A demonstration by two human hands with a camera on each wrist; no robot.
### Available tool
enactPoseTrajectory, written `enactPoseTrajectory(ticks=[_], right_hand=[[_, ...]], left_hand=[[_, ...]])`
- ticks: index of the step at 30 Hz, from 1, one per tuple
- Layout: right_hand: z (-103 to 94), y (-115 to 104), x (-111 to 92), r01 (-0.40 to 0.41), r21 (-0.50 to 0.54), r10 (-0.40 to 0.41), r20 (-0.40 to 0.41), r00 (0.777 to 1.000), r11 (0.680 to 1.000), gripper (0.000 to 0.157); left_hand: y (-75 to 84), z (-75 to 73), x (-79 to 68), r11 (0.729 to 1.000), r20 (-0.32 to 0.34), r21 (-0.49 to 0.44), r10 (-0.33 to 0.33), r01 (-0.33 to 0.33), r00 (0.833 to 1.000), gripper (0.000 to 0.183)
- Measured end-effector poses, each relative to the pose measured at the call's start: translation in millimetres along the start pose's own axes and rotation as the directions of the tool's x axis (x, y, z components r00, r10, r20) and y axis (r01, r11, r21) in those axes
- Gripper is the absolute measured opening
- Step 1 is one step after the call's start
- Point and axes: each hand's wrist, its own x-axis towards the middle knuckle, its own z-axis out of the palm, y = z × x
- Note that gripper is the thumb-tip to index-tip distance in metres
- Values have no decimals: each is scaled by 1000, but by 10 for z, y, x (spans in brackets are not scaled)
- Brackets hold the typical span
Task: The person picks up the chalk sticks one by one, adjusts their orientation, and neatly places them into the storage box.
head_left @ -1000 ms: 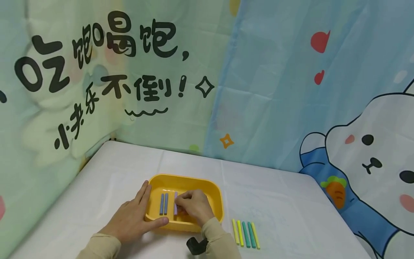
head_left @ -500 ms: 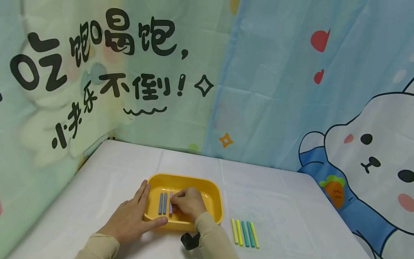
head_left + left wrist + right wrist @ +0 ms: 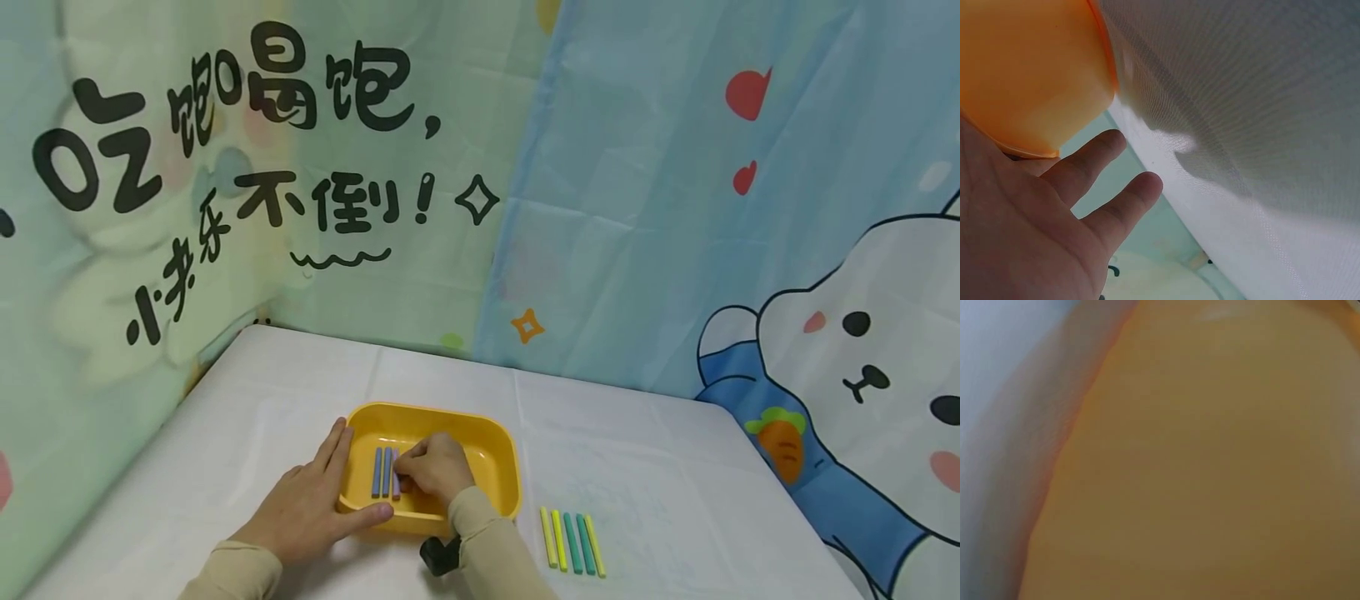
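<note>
Purple stick: in the tray, toward its left side, roughly parallel to the blue pair; partly covered by fingers.
Right hand: inside the tray, fingers bent, pinching the purple stick between thumb and fingertips.
Blue sticks: two, side by side, left of the purple stick with a narrow gap between them; the purple one lies just beside the nearer, whether touching I cannot tell.
Tray: yellow, rounded corners, resting on the counter; its surface fills most of the right wrist view, blurred.
Left hand: grasping nothing, fingers extended along the tray's left edge, thumb stretched over the near rim; the left wrist view shows two fingertips reaching past the tray.
Counter sticks: five in a row, well apart from the purple stick, right of the tray; from left, yellow, yellow, green, green, yellow.
Black device: at the right wrist, below the near rim.
Sleeves: beige, on both arms.
Counter: covered in white.
Backdrop: green and blue cloth behind the counter, with black lettering on the left and a white cartoon animal on the right, a carrot on its blue clothing.
</note>
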Motion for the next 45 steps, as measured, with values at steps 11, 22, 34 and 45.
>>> enactPoseTrajectory(ticks=[11,22,34,45], right_hand=[[-62,41,-42,46,33,-46,1,999,998,16],[-246,103,-122,78,-6,-78,2,997,997,16],[-522,136,-224,58,69,-61,44,997,996,28],[-724,226,-380,75,81,-76,9,997,994,31]], left_hand=[[43,1,19,1000,1,8,11,-11,1000,118],[14,20,16,1000,13,-1,-12,12,1000,121],[12,19,9,1000,9,2,-8,8,1000,121],[-2,37,0,1000,-14,2,10,-10,1000,120]])
